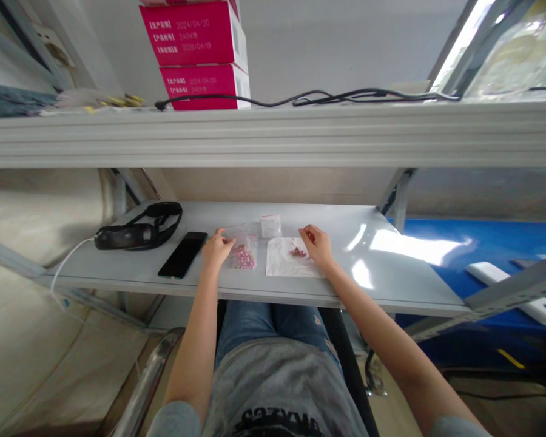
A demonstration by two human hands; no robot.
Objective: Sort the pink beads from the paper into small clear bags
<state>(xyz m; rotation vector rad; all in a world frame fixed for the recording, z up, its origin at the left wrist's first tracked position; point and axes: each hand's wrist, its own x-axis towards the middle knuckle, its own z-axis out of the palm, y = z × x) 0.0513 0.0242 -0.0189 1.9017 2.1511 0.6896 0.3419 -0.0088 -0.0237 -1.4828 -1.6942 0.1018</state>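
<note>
On the grey tabletop lies a clear bag of pink beads (pixel 244 257), with a clear empty-looking bag (pixel 237 230) at its upper left. My left hand (pixel 217 247) is at the left edge of these bags, thumb and fingers apart. A white sheet (pixel 279 261) carries a small pile of reddish beads (pixel 297 252). Over the sheet's upper right corner is my right hand (pixel 315 241), fingers curled and pinched together; what they hold, if anything, is too small to name. A small white packet (pixel 270 226) sits behind the sheet.
A black phone (pixel 183 255) and a black strapped device (pixel 139 233) with a white cable lie at the left. Above the back of the table runs a shelf (pixel 273 138) with pink boxes (pixel 200 88) and a black cable (pixel 346 96).
</note>
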